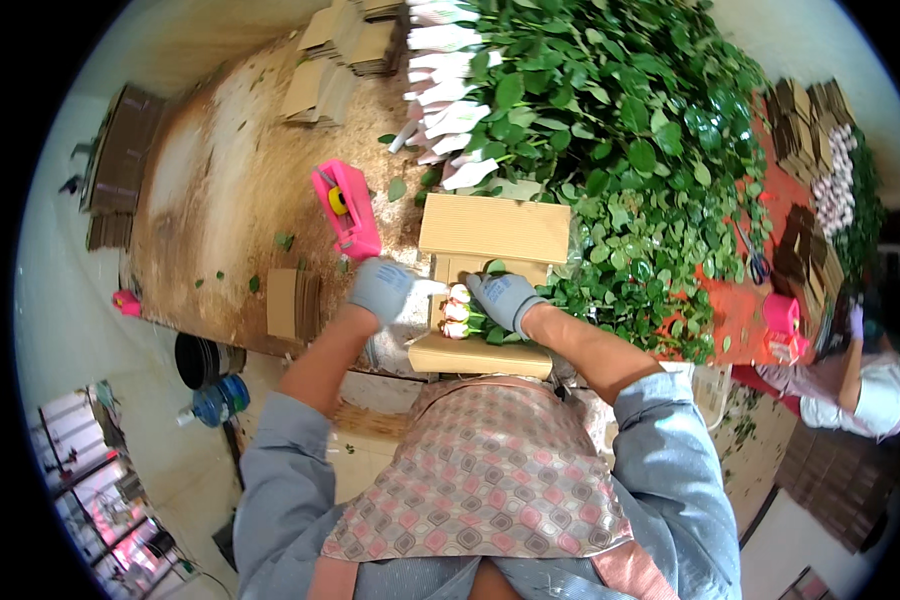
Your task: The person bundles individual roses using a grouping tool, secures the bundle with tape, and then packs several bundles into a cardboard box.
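Note:
My left hand point(382, 290), in a grey-white glove, is close to the near end of a pink tape dispenser point(348, 210) with a yellow core. Its fingers are too blurred to show what they hold, if anything. Gloved the same way, my right hand point(507, 298) has its fingers closed just behind the heads of pale pink roses point(456, 311), seemingly around a stem. These roses lie in a row on an opened cardboard wrap point(494, 218), whose flaps stand out on the far and near sides. A small white strip shows between my hands.
Leafy rose stems point(620, 110) are heaped to the right, beside white-wrapped bundles point(445, 90). Folded cardboard stacks point(292, 303) lie on the worn wooden table point(210, 190). Scissors point(759, 266) and a second pink dispenser point(781, 314) are on the red surface. Another person point(865, 395) works at far right.

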Demonstrator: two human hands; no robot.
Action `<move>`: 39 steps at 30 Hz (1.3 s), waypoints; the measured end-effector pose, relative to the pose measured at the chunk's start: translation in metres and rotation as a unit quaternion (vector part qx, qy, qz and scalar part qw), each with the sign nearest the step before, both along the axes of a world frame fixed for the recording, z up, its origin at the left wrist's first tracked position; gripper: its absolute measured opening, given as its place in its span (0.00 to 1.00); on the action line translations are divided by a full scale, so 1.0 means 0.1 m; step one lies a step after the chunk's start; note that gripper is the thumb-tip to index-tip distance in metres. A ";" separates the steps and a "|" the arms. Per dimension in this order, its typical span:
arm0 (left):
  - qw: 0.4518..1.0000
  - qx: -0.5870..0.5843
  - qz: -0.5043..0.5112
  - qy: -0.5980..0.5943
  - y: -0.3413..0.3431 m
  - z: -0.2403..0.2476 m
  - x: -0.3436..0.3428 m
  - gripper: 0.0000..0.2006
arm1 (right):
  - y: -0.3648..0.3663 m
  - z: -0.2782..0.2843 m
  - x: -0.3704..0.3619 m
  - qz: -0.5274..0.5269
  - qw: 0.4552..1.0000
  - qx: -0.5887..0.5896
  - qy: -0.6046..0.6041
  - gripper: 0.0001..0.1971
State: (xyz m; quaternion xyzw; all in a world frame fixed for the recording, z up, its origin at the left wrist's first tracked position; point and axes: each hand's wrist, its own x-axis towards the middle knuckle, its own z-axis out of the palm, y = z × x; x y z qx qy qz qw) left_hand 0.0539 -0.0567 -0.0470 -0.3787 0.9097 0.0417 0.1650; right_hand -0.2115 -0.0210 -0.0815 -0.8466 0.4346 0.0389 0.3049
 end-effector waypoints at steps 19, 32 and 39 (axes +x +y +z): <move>0.938 0.347 -0.026 0.013 0.30 0.12 -0.48 0.24 | 0.14 0.33 -0.12 -0.054 0.998 0.011 -0.011 0.22; 0.943 0.294 -0.159 0.004 0.23 -0.72 -0.04 0.24 | 0.11 1.34 -1.04 -0.353 0.900 -0.238 -0.100 0.12; 0.926 0.376 -0.039 -0.022 0.21 0.10 -0.56 0.29 | -0.90 1.60 -0.85 -0.156 0.911 -0.363 0.118 0.12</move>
